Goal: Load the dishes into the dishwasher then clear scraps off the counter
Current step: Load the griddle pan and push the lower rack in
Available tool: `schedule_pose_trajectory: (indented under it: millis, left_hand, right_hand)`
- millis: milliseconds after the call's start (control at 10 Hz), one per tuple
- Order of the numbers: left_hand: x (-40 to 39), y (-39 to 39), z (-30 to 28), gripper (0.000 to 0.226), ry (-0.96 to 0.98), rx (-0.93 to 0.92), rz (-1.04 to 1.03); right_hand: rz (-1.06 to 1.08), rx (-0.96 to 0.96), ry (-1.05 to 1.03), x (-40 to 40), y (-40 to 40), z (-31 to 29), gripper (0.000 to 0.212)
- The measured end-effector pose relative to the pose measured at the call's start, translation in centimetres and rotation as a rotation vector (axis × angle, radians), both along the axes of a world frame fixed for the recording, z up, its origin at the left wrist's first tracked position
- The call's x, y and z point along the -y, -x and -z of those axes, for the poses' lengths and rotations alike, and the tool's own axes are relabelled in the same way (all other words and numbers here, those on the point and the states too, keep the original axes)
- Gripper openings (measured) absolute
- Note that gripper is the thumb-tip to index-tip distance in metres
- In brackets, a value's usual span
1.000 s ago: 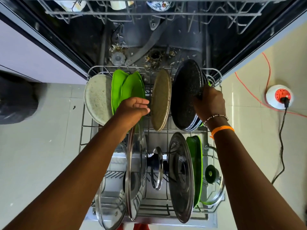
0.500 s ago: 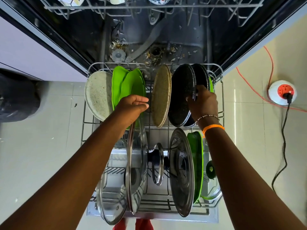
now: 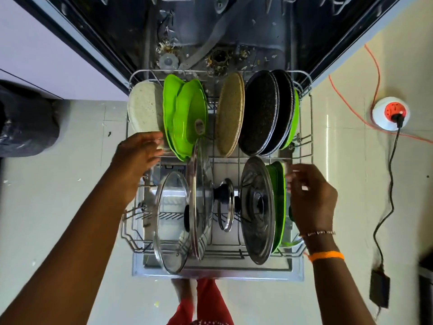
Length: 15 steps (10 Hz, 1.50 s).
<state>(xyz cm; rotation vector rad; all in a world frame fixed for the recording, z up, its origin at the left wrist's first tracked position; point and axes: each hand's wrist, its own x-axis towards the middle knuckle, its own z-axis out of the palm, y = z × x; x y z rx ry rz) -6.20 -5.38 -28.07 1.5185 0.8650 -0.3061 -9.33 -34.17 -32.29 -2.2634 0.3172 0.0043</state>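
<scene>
Two dark speckled round plates [image 3: 264, 111] stand on edge in the far right slots of the pulled-out wire lower rack [image 3: 310, 127], just right of a tan speckled round plate [image 3: 230, 113], with a green plate edge behind them on the right. Further left stand bright green plastic plates [image 3: 185, 116] and an off-white speckled plate [image 3: 144, 106]; nearer are glass pot lids with steel rims [image 3: 172, 221] and a dark round metal lid [image 3: 256, 209].

The rack looks nearly full, so the step in hand seems to be leaving the load settled and going for the next dish or sliding the rack in. To do that well, each plate should sit firmly between its tines without leaning on its neighbour, and any push should go on the rack's near rim, evenly with both hands, so the lids do not topple.

Compared with half a second ago, the right hand [image 3: 311, 198] has let go of the dark plates and drawn back near, fingers loosely spread and holding nothing. The left hand [image 3: 138, 156] has moved off the green plates to the left, by the off-white plate's lower edge, fingers extended and empty.
</scene>
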Motion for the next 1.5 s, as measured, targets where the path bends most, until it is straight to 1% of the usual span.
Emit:
schedule_pose_trajectory:
  millis: [100, 200, 300, 400, 500, 600, 700, 800, 900, 1000, 1100, 1200, 1300, 1400, 1500]
  left_hand:
    - [-2.2, 3.7, -0.1, 0.026, 0.022, 0.026, -0.08]
    - [-4.4, 8.3, 0.3, 0.042, 0.084, -0.007, -0.214]
    - [-5.4, 13.0, 1.3, 0.051, 0.078, -0.137, -0.437]
    - [-5.2, 17.9, 2.9, 0.037, 0.09, -0.227, -0.571]
    - [-4.4, 21.9, 5.2, 0.021, 0.157, -0.331, -0.68]
    - [-3.3, 25.0, 7.5, 0.018, 0.288, -0.434, -0.693]
    - [-1.9, 26.3, 9.5, 0.015, 0.389, -0.503, -0.621]
    - [-0.6, 25.8, 11.0, 0.014, 0.477, -0.488, -0.566]
    - [-0.4, 24.9, 11.9, 0.019, 0.554, -0.41, -0.624]
    - [-0.7, 24.7, 12.3, 0.023, 0.572, -0.361, -0.671]
    - [-0.7, 24.5, 12.1, 0.023, 0.593, -0.328, -0.673]
    - [-0.9, 23.5, 12.1, 0.025, 0.602, -0.308, -0.656]
    - [-1.0, 22.0, 12.4, 0.025, 0.601, -0.289, -0.653]
    - [-1.1, 19.9, 11.9, 0.025, 0.595, -0.278, -0.687]
    - [-1.2, 17.8, 11.8, 0.025, 0.612, -0.261, -0.687]
  right_hand:
    - [0.139, -0.032, -0.066, 0.0, 4.8, 0.5, 0.02]
    - [0.339, -0.113, -0.146, -0.6, 9.7, 0.8, 0.014]
    - [0.477, -0.257, -0.248, -1.3, 14.0, 2.2, 0.014]
    - [0.627, -0.415, -0.453, -2.3, 17.5, 3.0, 0.026]
    - [0.735, -0.585, -0.669, -3.5, 19.7, 3.3, 0.028]
    - [0.776, -0.72, -0.895, -4.6, 20.7, 4.5, 0.021]
    - [0.798, -0.706, -1.064, -5.8, 20.7, 6.2, 0.035]
    - [0.789, -0.711, -1.052, -6.5, 19.8, 7.2, 0.04]
    - [0.802, -0.719, -0.994, -6.7, 19.3, 7.6, 0.039]
    - [0.823, -0.721, -0.973, -6.5, 18.7, 7.9, 0.039]
    - [0.839, -0.723, -0.936, -6.4, 18.0, 8.3, 0.039]
    - [0.86, -0.701, -0.933, -6.5, 17.0, 8.5, 0.039]
    - [0.917, -0.658, -0.981, -6.4, 15.7, 9.4, 0.039]
    - [1.005, -0.641, -1.14, -6.7, 13.4, 9.6, 0.027]
    - [0.914, -0.641, -1.001, -6.8, 11.7, 10.3, 0.013]
